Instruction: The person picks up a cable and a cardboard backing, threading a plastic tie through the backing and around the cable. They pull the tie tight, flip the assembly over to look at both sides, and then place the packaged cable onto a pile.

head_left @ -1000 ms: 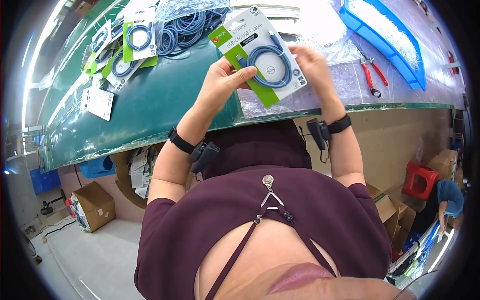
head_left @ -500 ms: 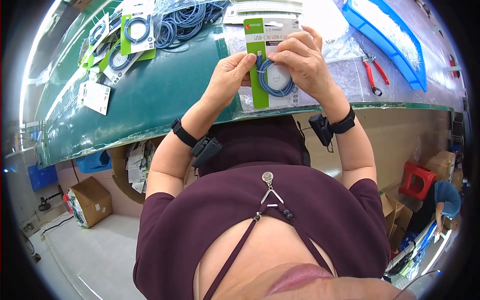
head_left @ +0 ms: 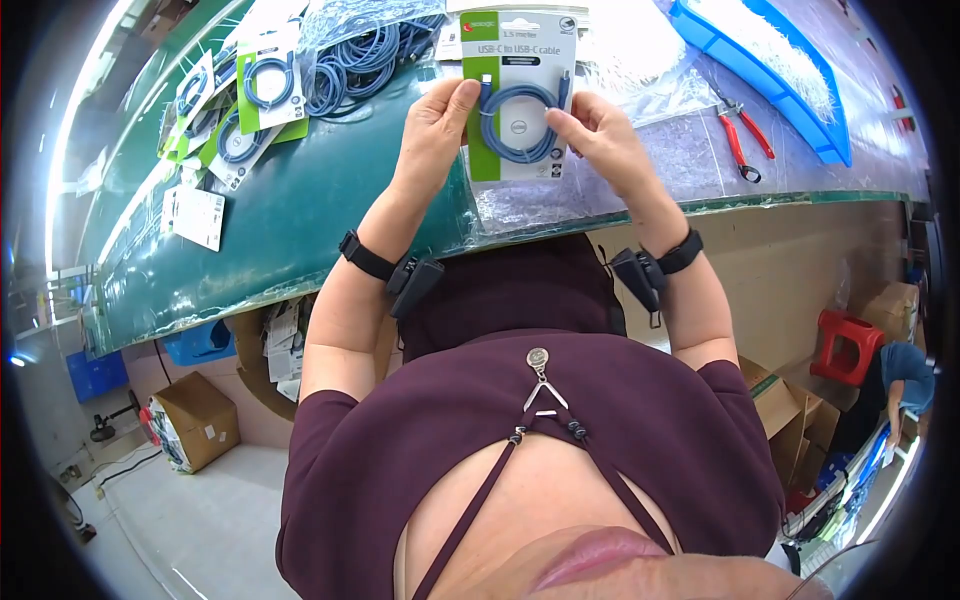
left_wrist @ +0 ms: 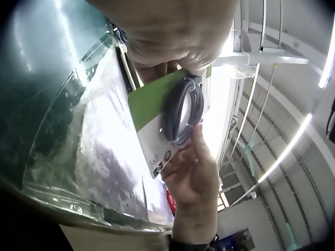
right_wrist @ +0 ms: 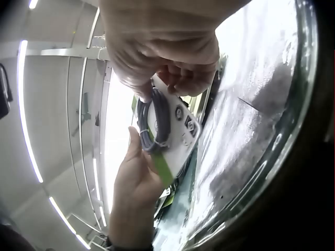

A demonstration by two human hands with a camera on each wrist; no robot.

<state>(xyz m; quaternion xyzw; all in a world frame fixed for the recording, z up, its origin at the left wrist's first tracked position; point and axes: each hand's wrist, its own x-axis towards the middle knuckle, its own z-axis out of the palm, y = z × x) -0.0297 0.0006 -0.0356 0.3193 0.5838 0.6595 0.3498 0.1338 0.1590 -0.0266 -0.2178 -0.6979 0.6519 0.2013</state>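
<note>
A green and white cable card (head_left: 484, 150) is held upright above the table, its printed face with a coiled blue cable (head_left: 545, 148) toward the head camera. The left hand (head_left: 432, 135) pinches its left edge, thumb in front near one plug. At the right edge the right hand (head_left: 610, 145) grips it, thumb on the front beside the coil and fingers behind. In the left wrist view the card (left_wrist: 149, 104) slants between both hands, the right hand (left_wrist: 191, 180) at its far edge. The right wrist view shows the left hand (right_wrist: 136, 180) against the card's green side.
Carded cables (head_left: 268, 85) lie piled at the left, with loose blue coils (head_left: 365, 60) behind. A white card (head_left: 198, 216) lies near them. Red-handled cutters (head_left: 740, 140) and a blue tray (head_left: 775, 75) of white ties are at the right. The table's front edge (head_left: 300, 288) curves below.
The card has turned from tilted to upright and moved slightly up and left. The right hand has shifted from the card's front by the coil to its right edge.
</note>
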